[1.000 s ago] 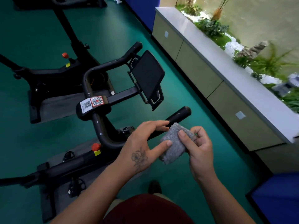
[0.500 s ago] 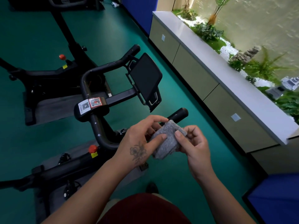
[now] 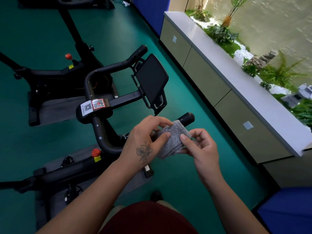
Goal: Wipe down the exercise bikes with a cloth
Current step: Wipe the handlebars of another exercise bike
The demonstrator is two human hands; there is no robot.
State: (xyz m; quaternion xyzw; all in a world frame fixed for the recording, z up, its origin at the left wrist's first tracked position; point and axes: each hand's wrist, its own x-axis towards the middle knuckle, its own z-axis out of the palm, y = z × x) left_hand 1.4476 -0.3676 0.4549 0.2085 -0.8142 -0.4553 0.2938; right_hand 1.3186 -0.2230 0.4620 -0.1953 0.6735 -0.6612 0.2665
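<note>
seemingly still preparing — both the left hand (image 3: pixel 145 141) and right hand (image 3: pixel 200 147) pinch the folded grey cloth (image 3: pixel 172 141) in the air, just above the near exercise bike (image 3: pixel 104 115)'s handlebar end; wiping looks not yet begun — both bikes remain.

Nubby grey terry cloth (image 3: pixel 172 139); matt black bike handlebar (image 3: pixel 108 70); glossy dark screen (image 3: pixel 152 78); smooth green floor (image 3: pixel 33 34).

Two hands, left (image 3: pixel 143 141) and right (image 3: pixel 200 147), hold a cloth (image 3: pixel 172 139) just right of the nearest exercise bike (image 3: pixel 101 132); a second bike (image 3: pixel 55 73) stands behind it, a cabinet (image 3: pixel 219 78) farther right.
</note>
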